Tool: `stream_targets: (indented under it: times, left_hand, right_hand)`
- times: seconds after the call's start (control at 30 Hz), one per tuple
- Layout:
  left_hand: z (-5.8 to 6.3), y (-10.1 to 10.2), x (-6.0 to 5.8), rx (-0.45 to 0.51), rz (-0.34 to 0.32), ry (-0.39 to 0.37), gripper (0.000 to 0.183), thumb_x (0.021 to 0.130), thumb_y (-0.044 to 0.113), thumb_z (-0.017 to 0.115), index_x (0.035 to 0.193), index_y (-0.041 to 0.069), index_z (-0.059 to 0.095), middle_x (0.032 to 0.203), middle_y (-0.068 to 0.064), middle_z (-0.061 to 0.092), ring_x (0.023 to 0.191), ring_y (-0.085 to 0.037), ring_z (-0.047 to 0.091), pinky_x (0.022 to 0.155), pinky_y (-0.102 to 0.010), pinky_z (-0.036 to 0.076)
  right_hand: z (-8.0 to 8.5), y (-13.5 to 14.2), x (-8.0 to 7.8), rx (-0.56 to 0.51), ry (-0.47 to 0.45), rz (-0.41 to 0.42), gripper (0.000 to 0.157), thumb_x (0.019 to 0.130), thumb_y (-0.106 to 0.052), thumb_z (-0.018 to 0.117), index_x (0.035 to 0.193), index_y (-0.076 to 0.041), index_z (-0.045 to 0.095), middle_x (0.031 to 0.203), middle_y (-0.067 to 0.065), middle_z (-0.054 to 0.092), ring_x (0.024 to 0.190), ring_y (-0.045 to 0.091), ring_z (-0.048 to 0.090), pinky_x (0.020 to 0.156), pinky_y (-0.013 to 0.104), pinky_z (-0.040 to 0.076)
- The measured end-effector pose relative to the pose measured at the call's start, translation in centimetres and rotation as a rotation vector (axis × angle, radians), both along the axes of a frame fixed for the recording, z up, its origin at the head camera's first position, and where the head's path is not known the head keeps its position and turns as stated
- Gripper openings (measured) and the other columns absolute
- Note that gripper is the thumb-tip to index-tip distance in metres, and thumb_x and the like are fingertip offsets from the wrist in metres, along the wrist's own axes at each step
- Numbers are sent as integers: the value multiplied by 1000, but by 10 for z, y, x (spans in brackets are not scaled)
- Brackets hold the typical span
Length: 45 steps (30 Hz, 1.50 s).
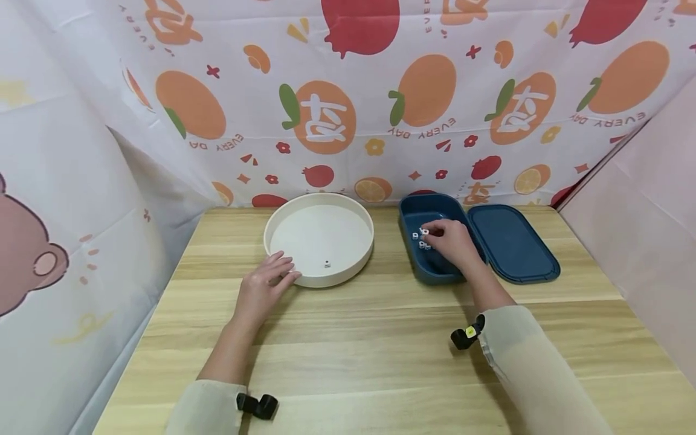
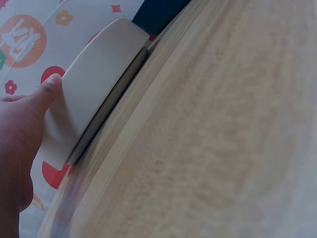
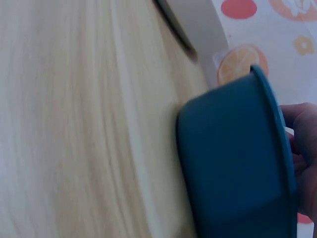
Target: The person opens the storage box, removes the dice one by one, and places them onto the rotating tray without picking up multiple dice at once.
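Note:
In the head view my left hand rests at the near-left rim of a round cream tray, its fingers loosely extended. The left wrist view shows its thumb at the top of the tray's outer wall. One small white die lies inside the tray near the front. My right hand reaches into a dark blue box and pinches a white die between thumb and fingertips. Several more white dice lie below it. In the right wrist view the box wall hides the fingertips.
A dark blue lid lies flat to the right of the box, close against it. The wooden table ends at the back against a fruit-printed curtain. Another cloth hangs on the left.

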<state>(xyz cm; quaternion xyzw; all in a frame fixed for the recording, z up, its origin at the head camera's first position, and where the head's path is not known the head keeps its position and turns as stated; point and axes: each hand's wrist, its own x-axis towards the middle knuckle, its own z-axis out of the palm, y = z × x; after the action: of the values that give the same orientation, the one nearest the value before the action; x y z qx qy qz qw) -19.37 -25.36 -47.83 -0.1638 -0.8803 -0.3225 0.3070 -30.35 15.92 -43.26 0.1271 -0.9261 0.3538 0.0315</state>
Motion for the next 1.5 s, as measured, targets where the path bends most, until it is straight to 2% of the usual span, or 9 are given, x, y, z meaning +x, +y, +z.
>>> stream_targets:
  times: [0.17,0.3,0.43,0.57,0.7,0.83,0.93,1.2,1.5]
  left_hand:
    - [2,1,-1,0,-12,-2,26,76,15,85,98,2,78,106,-13,75,118,-30,64,108,-46,46]
    - [3,2,-2,0,-17,5,27,75,13,85,97,0,77,105,-14,75,116,-31,65,107,-50,47]
    - [3,3,-2,1,-27,15,27,73,11,86,95,-2,77,103,-15,75,114,-33,66,106,-52,46]
    - [1,4,-2,4,-34,16,27,74,12,86,95,-2,77,103,-15,75,114,-33,66,107,-52,46]
    - [-1,5,-2,7,-28,13,26,74,12,86,95,-1,77,103,-14,75,114,-31,66,106,-50,47]
    - [-4,6,-2,7,-22,11,26,74,13,86,95,-1,77,103,-14,75,114,-32,66,105,-51,47]
    - [-5,6,-2,6,-21,10,26,74,13,86,95,-1,78,102,-13,76,113,-32,66,105,-51,47]
    - [-1,1,1,-6,11,-7,27,75,16,86,96,1,78,105,-12,75,117,-28,65,107,-43,47]
    - [-1,0,1,-5,10,-7,27,75,16,86,97,1,78,105,-12,75,117,-28,65,107,-47,47]
  right_hand:
    - [13,-21,3,-69,46,-21,29,91,-27,72,115,-10,73,100,8,73,83,21,65,68,32,58]
    - [18,-48,2,-101,60,-24,25,89,-26,74,108,-11,74,94,7,72,81,20,65,68,32,58]
    - [17,-81,0,-119,50,20,21,87,-21,75,104,-9,75,95,6,72,86,19,64,75,32,59]
    - [12,-114,0,-144,-4,80,24,86,-17,76,107,-6,75,95,6,72,87,19,64,76,32,60]
    - [4,-142,2,-53,-35,175,23,87,-15,74,109,-6,75,94,5,72,85,17,63,74,27,59]
    - [-4,-163,2,137,-44,270,19,87,-13,72,104,-9,77,92,1,72,84,14,61,76,25,56]
    - [-8,-173,1,251,-56,298,13,84,-12,73,96,-12,78,88,-2,71,84,12,60,79,26,54]
    - [-5,-192,1,371,-124,249,7,81,-18,72,86,-22,76,83,-10,68,85,12,59,73,31,51]
    - [-8,-198,4,417,-142,176,11,80,-22,70,86,-28,76,86,-13,69,86,12,61,78,34,51]
